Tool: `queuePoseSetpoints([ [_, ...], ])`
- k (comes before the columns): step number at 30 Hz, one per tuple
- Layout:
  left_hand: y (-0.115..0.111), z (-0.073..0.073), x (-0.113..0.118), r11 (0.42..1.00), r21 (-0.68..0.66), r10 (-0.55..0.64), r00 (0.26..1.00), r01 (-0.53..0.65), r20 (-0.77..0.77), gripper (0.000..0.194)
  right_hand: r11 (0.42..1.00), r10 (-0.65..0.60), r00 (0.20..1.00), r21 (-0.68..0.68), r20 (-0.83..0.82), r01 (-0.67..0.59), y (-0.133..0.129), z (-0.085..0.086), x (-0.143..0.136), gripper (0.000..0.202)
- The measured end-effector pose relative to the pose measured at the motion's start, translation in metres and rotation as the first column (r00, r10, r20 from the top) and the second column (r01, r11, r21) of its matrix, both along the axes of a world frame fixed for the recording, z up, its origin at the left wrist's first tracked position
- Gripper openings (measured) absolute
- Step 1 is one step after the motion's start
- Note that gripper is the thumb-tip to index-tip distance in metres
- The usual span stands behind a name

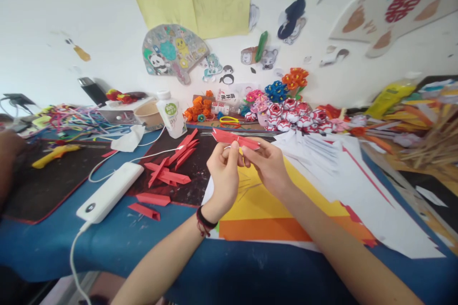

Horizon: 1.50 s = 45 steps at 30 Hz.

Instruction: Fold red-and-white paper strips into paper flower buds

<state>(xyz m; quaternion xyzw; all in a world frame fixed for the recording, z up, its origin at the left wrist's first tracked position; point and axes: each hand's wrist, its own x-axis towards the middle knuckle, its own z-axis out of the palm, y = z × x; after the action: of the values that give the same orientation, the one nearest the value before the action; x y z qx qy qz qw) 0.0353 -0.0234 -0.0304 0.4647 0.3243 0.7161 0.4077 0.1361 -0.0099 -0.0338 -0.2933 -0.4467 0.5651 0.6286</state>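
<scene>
A folded strip of red paper (234, 139) is held up between both hands, above the stacked paper sheets. My left hand (223, 171) pinches it near the middle, thumb uppermost. Around its right part close the fingers of my right hand (269, 164); some fingertips are hidden behind it. More folded red paper pieces (170, 171) lie in a loose pile on the dark mat to the left, and two more (145, 211) rest nearer the table edge. Beneath my hands are yellow paper (257, 202) and orange paper (265, 229), with thin wires on the yellow.
A white power bank (109, 193) with cables lies left on the blue tabletop (118, 243). Behind stand a white bottle (171, 114), yellow-handled scissors (229, 120) and paper flowers (296, 114). White paper (379, 195) spreads right. Another person's hand (10, 157) shows near a yellow glue gun (55, 155).
</scene>
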Motion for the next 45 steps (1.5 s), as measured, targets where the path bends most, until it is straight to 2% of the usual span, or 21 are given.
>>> queuePoseSetpoints([
  [6, 0.001, -0.010, 0.002, 0.998, -0.041, 0.040, 0.997, -0.043, -0.073, 0.039, 0.998, -0.053, 0.998, 0.023, 0.027, 0.052, 0.006, -0.006, 0.002, 0.024],
  [10, 0.002, -0.012, 0.002, 0.998, -0.052, 0.030, 0.995, -0.035, -0.091, 0.039, 0.997, -0.064, 0.996, 0.052, 0.057, 0.061, 0.008, -0.006, 0.007, 0.021],
  [23, 0.007, -0.011, -0.005, 0.998, -0.034, 0.048, 0.972, -0.057, -0.231, 0.041, 0.996, -0.078, 0.994, 0.040, 0.071, 0.076, 0.010, -0.005, 0.011, 0.026],
  [31, 0.010, -0.009, -0.008, 0.998, -0.051, 0.009, 0.977, -0.020, -0.215, 0.039, 0.994, -0.085, 0.983, 0.082, 0.163, 0.073, 0.010, -0.002, 0.016, 0.026],
  [36, 0.013, -0.009, -0.012, 0.999, -0.054, -0.009, 0.980, -0.001, -0.197, 0.040, 0.999, 0.002, 0.979, 0.052, 0.206, -0.013, 0.010, 0.006, 0.021, 0.036],
  [39, 0.014, -0.008, -0.014, 0.999, -0.042, -0.033, 0.973, 0.024, -0.227, 0.038, 0.999, 0.017, 0.960, 0.044, 0.280, -0.030, 0.011, 0.010, 0.027, 0.040],
  [45, 0.015, -0.005, -0.015, 0.995, -0.057, -0.098, 0.955, 0.085, -0.279, 0.043, 0.988, -0.006, 0.861, 0.138, 0.508, -0.075, 0.011, 0.014, 0.038, 0.045],
])
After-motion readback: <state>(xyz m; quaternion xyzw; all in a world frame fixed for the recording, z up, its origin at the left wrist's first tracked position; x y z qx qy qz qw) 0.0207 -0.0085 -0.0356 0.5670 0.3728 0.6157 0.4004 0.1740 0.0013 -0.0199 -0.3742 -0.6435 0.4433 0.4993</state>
